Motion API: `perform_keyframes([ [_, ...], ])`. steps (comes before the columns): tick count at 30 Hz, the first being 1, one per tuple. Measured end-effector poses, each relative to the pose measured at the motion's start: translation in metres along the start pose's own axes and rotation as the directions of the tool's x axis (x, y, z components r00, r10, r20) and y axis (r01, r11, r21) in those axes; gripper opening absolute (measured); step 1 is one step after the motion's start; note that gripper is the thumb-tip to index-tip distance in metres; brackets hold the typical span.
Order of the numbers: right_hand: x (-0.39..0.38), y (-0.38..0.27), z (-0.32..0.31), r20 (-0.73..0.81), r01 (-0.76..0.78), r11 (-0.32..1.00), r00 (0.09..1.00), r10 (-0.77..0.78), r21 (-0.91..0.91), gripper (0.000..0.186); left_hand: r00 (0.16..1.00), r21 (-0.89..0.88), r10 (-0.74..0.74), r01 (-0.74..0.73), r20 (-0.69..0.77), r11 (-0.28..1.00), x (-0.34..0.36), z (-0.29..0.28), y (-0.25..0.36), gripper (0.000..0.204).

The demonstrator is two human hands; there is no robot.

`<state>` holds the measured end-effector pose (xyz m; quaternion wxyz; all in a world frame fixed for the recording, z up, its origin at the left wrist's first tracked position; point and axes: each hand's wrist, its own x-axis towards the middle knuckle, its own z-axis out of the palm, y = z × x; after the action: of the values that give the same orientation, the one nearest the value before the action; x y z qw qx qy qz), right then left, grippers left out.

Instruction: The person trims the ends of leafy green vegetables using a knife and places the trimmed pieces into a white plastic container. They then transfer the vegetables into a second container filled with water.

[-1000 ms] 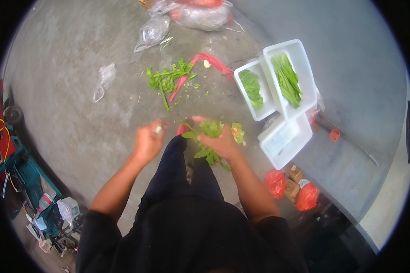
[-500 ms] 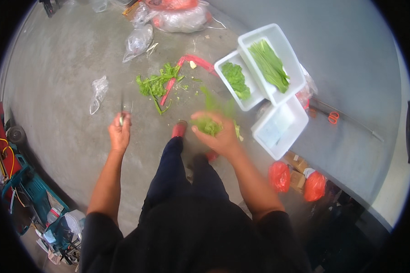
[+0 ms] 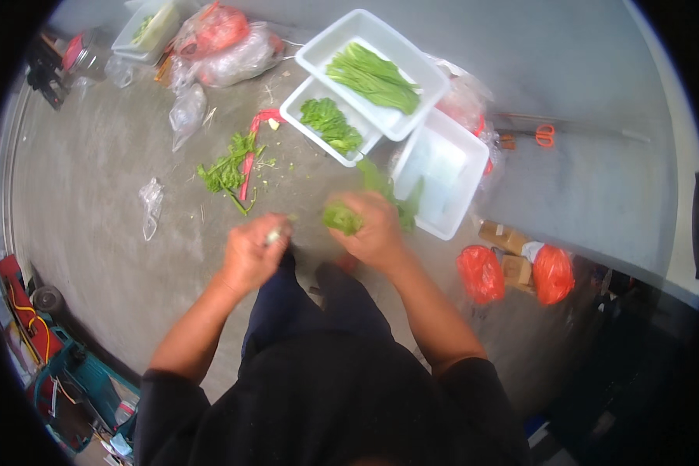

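My left hand (image 3: pixel 255 252) is closed around a pale handle (image 3: pixel 273 235). Half a second ago a thin dark blade stood out from this fist, so it looks like a knife; motion blur hides the blade now. My right hand (image 3: pixel 374 231) grips a bunch of leafy greens (image 3: pixel 342 219), its leaves hanging blurred beyond the fingers. The two hands are close together but apart, above my legs. Loose leaves and stalks (image 3: pixel 224 172) lie on the floor ahead, beside a red strip (image 3: pixel 248 167).
Ahead to the right stand white tubs, one with long greens (image 3: pixel 374 78), one with shorter leaves (image 3: pixel 330 124), and another pale tub (image 3: pixel 446 167). Orange scissors (image 3: pixel 545 136), red bags (image 3: pixel 480 273) and cartons (image 3: pixel 516 272) lie right. Plastic bags (image 3: pixel 237 60) lie at the back.
My left hand has swung right and inward, toward the greens in my right hand. The view has turned, so the tubs and floor scraps appear farther up and left.
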<state>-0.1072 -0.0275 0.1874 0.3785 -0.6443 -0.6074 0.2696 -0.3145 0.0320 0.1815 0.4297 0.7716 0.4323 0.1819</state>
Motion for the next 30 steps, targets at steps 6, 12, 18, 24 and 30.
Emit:
perform_keyframes([
  [6,-0.033,0.022,-0.037,-0.037,-0.055,0.990,0.998,0.051,-0.127,0.029,0.947,0.194,0.263,-0.297,0.183,0.935,0.014,0.045,0.075,0.026],
  [12,-0.049,0.025,-0.048,-0.017,-0.040,0.980,0.999,0.037,-0.194,0.032,0.950,0.267,0.234,-0.285,0.209,0.920,0.007,0.062,0.078,0.024],
  [18,-0.042,0.024,-0.021,0.074,-0.015,0.989,0.997,0.027,-0.147,0.035,0.981,0.280,0.128,-0.165,0.147,0.946,-0.010,0.044,0.057,0.026],
  [24,-0.007,-0.025,0.024,0.280,0.008,0.988,0.959,0.035,-0.151,0.036,0.996,0.348,-0.076,0.086,-0.043,0.934,-0.051,0.003,0.006,0.017],
  [30,0.020,-0.045,0.082,0.307,0.166,0.986,0.937,-0.165,0.024,0.036,0.788,0.239,-0.518,0.602,-0.332,0.762,-0.141,-0.053,-0.148,0.010],
])
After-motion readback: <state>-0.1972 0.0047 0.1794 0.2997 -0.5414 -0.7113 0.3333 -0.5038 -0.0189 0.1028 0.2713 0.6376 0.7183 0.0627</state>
